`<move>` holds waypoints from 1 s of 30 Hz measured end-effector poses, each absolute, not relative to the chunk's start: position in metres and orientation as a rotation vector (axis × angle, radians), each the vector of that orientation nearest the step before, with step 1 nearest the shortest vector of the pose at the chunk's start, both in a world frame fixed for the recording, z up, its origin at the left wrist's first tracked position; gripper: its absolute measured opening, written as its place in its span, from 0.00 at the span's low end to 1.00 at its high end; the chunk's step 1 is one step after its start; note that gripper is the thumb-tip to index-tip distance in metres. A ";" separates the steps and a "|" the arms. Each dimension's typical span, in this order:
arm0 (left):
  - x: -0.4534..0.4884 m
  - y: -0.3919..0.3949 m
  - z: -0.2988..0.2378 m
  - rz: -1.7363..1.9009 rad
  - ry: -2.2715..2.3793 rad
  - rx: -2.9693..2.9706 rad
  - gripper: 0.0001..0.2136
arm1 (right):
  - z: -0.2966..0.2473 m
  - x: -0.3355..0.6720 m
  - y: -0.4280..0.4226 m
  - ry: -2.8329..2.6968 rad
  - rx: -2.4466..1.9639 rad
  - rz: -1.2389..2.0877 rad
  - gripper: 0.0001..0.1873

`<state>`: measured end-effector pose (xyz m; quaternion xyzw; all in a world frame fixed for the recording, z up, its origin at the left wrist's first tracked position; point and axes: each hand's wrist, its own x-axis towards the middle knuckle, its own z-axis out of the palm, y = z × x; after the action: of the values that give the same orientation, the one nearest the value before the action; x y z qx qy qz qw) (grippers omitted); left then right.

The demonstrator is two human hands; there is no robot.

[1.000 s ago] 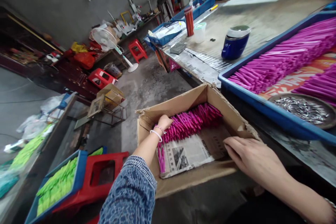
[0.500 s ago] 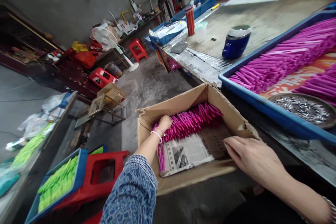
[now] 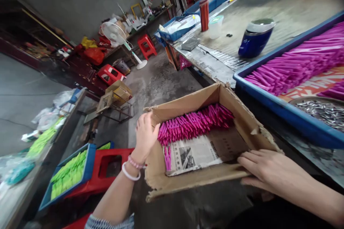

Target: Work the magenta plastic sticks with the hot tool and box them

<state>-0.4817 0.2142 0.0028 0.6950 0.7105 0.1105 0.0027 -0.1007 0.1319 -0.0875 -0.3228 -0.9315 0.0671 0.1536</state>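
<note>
A worn cardboard box (image 3: 185, 189), tilted in view, sits in front of me. My left hand (image 3: 145, 134) grips its left wall, thumb over the rim and fingers outside. At the near right, my right hand (image 3: 264, 168) is closed over the near wall, fingertips inside and thumb beneath. Magenta clothespins (image 3: 193, 124) stand in a packed row along the box's far side. A pair of clothespins (image 3: 167, 157) lies apart by the left wall, on a newspaper sheet (image 3: 200, 150) covering part of the bottom. What supports the box is hidden.
To the right, a blue tray (image 3: 285, 112) holds magenta clothespin pieces (image 3: 301, 61) and a dish of small metal parts (image 3: 321, 112). A blue mug (image 3: 254, 41) stands on the worktable (image 3: 290, 14). At left, a red stool (image 3: 100, 175) supports a blue crate (image 3: 90, 170) of green pieces.
My left hand has left the row of clothespins and moved left onto the box's wall. My right hand has closed further over the near wall. The view has shifted slightly.
</note>
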 end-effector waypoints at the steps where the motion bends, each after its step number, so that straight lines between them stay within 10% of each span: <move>1: -0.492 0.205 -0.003 0.432 2.284 2.103 0.29 | -0.087 -0.101 0.133 -2.708 -0.948 0.161 0.22; 30: -0.504 0.167 -0.053 0.740 2.276 1.587 0.32 | -0.062 -0.063 0.095 -2.325 -1.152 -0.136 0.22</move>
<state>-0.5043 0.1669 -0.0532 0.5476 0.7853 0.2555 0.1348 -0.0633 0.0955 -0.0621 -0.4272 -0.8621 -0.0503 0.2680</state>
